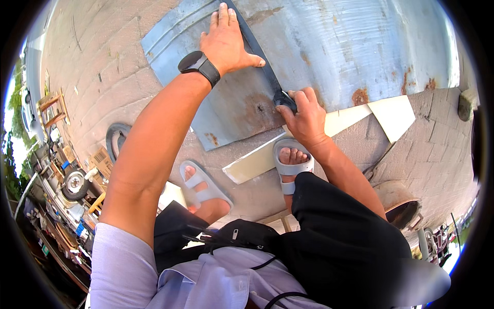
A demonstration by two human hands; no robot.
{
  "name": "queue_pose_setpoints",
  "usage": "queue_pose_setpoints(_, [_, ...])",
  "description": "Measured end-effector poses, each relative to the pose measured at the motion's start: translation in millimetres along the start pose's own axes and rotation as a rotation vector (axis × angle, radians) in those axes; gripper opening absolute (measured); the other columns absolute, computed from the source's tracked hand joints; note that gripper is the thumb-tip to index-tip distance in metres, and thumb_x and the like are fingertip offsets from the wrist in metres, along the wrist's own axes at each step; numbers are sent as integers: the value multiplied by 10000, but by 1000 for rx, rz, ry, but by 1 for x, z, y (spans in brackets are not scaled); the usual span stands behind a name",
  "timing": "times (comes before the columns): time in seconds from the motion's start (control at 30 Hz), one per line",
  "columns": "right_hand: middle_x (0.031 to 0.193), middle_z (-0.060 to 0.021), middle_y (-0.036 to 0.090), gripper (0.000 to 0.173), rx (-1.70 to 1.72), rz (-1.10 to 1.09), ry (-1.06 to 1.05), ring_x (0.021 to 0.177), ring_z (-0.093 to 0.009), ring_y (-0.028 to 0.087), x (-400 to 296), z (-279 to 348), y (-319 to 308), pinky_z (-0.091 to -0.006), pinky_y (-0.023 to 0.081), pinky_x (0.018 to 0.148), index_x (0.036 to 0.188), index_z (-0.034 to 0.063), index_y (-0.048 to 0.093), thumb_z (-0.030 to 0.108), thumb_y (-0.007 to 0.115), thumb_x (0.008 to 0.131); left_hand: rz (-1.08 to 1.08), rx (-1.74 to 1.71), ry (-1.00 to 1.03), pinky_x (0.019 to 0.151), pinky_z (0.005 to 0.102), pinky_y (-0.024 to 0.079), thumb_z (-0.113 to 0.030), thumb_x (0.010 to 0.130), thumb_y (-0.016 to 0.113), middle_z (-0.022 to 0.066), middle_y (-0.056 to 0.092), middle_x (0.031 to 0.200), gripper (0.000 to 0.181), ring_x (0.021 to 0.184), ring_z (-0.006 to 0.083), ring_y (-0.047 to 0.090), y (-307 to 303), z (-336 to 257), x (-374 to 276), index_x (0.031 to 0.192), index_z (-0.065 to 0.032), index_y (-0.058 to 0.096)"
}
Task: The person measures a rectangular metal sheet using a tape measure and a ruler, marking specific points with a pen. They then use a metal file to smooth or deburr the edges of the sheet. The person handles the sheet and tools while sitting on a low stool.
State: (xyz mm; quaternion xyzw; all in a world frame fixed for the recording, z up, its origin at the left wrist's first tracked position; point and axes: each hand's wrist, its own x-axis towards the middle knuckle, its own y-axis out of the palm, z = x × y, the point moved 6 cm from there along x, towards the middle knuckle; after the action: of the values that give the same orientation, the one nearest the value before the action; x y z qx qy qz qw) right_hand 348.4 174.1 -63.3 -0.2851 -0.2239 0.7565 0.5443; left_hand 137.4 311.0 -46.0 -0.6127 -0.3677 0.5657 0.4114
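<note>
A large weathered metal sheet [347, 46], pale blue-grey with rust patches, lies in front of me. Across it runs a long dark strip [254, 42]. My left hand [224, 44] presses flat on the sheet beside the strip, its thumb reaching onto the strip; a dark watch [193, 63] is on that wrist. At the strip's near end, my right hand [308, 114] grips a small black object [285, 101] with a shiny metal edge. The fingers partly cover it, so its exact kind cannot be told. Pale flat board strips [254, 160] lie partly beneath the sheet's near edge.
Brick paving [96, 73] surrounds the sheet. My sandalled feet stand near its edge. On the right is a metal drum-like container [397, 201]; a stone block [466, 104] is farther off. To the left are a wooden frame [54, 110], a black ring [115, 141] and a wheel [75, 184] among clutter.
</note>
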Motion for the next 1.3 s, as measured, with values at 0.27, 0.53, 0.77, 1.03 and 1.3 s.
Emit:
queue_pose_setpoints(0.27, [1036, -134, 589, 339, 8, 76, -19, 872, -378, 654, 6, 4, -4, -462, 541, 706, 1089, 59, 655, 194, 800, 814, 198, -3, -128, 1199, 462, 362, -629, 597, 903, 253, 71, 1691, 1441, 1559, 387, 177, -4, -1, 7, 1589, 91, 146])
queue_pose_setpoints(0.53, [1064, -253, 662, 255, 205, 296, 223, 986, -422, 635, 77, 3, -31, -469, 510, 854, 1140, -19, 669, 100, 593, 928, 256, -66, -140, 1170, 472, 405, -594, 625, 909, 250, 23, 1695, 1432, 1562, 396, 157, -10, -2, 5, 1592, 93, 107])
queue_pose_setpoints(0.77, [953, -242, 724, 265, -158, 130, -260, 895, -435, 687, 239, 72, -24, -488, 552, 815, 1098, 24, 730, 117, 575, 905, 259, -112, -158, 1107, 514, 461, -569, 611, 928, 215, 18, 1706, 1435, 1568, 369, 153, -13, 2, 4, 1596, 81, 111])
queue_pose_setpoints(1.03, [897, -197, 730, 229, -206, 63, -264, 844, -426, 681, 318, 92, 17, -495, 550, 760, 935, 66, 751, 215, 599, 851, 258, -123, -143, 1093, 553, 465, -563, 619, 923, 211, 26, 1706, 1413, 1570, 362, 151, -13, 3, 3, 1598, 70, 124])
queue_pose_setpoints(1.3, [896, -187, 731, 241, -328, 73, -263, 852, -419, 684, 326, 105, 35, -512, 553, 761, 924, 83, 752, 249, 591, 854, 266, -160, -152, 1113, 568, 448, -547, 665, 904, 199, 21, 1708, 1372, 1576, 352, 116, -13, 6, 4, 1605, 58, 109])
